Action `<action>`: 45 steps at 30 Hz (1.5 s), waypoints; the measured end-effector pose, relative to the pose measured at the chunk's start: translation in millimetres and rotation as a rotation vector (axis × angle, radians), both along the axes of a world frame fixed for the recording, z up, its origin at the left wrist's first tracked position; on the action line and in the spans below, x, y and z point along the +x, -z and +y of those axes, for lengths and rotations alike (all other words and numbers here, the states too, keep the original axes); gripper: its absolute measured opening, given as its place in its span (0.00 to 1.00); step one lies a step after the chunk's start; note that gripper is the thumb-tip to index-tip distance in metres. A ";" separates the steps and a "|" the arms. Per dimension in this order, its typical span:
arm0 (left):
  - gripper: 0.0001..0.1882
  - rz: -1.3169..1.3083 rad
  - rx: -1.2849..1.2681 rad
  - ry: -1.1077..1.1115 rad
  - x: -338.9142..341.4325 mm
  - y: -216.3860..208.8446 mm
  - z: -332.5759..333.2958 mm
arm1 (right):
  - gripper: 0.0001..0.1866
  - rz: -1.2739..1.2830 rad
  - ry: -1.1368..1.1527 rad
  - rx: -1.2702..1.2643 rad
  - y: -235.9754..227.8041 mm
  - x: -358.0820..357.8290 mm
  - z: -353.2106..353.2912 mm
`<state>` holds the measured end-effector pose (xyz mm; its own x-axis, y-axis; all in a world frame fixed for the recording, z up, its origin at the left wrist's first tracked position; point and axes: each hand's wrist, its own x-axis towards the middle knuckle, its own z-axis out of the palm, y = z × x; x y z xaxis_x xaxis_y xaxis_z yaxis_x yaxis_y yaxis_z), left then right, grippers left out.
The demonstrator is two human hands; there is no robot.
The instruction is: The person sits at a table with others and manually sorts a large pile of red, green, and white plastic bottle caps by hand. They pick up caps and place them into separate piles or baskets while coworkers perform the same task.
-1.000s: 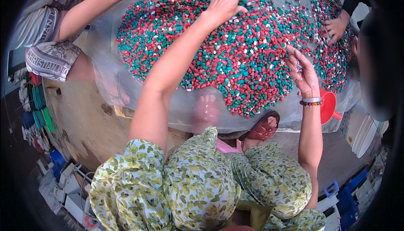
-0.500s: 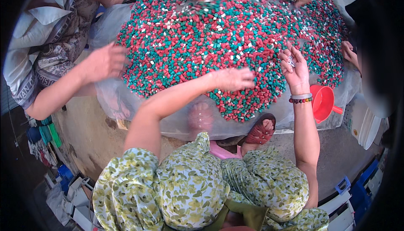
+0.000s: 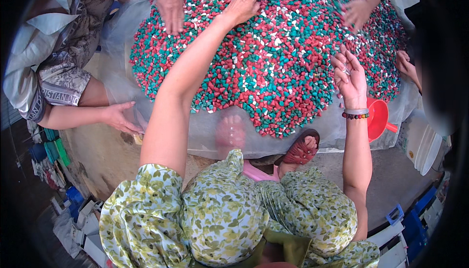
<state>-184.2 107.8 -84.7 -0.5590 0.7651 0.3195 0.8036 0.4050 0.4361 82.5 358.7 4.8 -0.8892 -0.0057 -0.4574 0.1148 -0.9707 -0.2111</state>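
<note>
A wide heap of small red, green and white plastic-looking pieces lies on a clear sheet. My left hand reaches across to the far part of the heap, its bent fingers down at the pieces. What its fingertips pinch, if anything, is hidden. Palm up over the heap's right side, my right hand has its fingers curled around a few small white pieces. A beaded bracelet circles that wrist. Close beside it stands a red handled scoop or cup.
Other people's hands are around the heap: one at the far left, one by the left edge, one at the far right and one at the right edge. A white bucket stands right. My sandalled foot is near.
My left hand has moved away from me to the far part of the heap. The left neighbour's near hand has drawn back off the pieces. My right hand has shifted slightly right.
</note>
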 end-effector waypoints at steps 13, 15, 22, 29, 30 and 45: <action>0.35 -0.358 0.063 0.238 177.9 0.5 -7.3 | 0.13 -0.058 -0.013 0.018 -4.8 -11.5 -21.0; 0.27 -0.204 -0.020 0.217 194.4 -1.6 -11.4 | 0.12 -0.076 -0.006 0.026 -5.5 -11.2 -19.4; 0.27 -0.195 0.077 0.576 269.3 -15.3 -37.6 | 0.13 -0.081 0.001 0.094 -0.4 -6.7 -13.2; 0.29 0.109 -0.066 0.605 217.2 21.6 11.0 | 0.13 0.008 -0.060 -0.020 1.1 -15.3 -15.3; 0.30 0.157 -0.082 0.552 199.7 22.9 23.5 | 0.13 0.012 -0.070 -0.036 2.0 -13.9 -12.5; 0.31 0.037 -0.634 -0.214 -10.3 -5.9 -19.2 | 0.13 0.084 0.074 -0.069 1.7 4.6 31.0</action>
<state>-194.5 88.6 -78.8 -0.7168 0.6845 -0.1331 0.6868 0.7260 0.0347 87.1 389.7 3.1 -0.9235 0.0319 -0.3823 0.0275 -0.9885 -0.1489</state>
